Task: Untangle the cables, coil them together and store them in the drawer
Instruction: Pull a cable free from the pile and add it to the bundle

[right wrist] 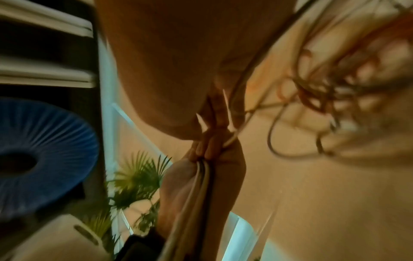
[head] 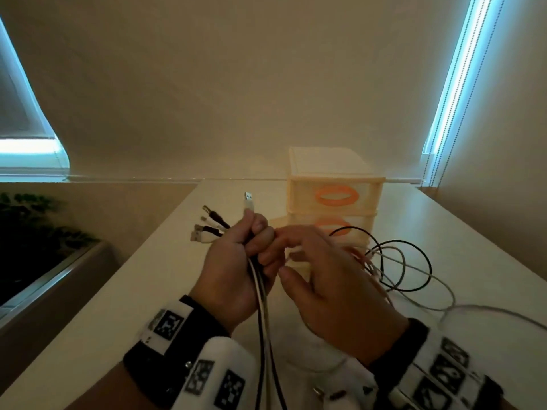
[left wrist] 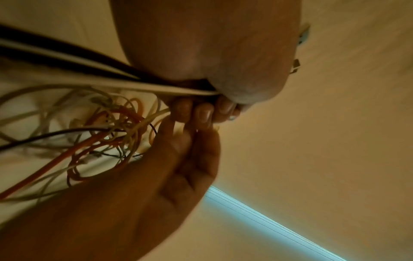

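Observation:
My left hand is raised over the table and grips a bundle of black and white cables in its fist. Several plugs fan out above it, among them a white USB plug. The cords run down from the fist toward me. My right hand meets the left fingers and pinches thin light strands there. A loose tangle of black, white and orange cables lies on the table to the right. Behind both hands stands the small drawer unit with orange handles, its drawers looking closed.
The pale table ends at a left edge, with a planter of green leaves below it. A wall and window blinds stand behind. The right wrist view shows a blue round pleated object off to the side.

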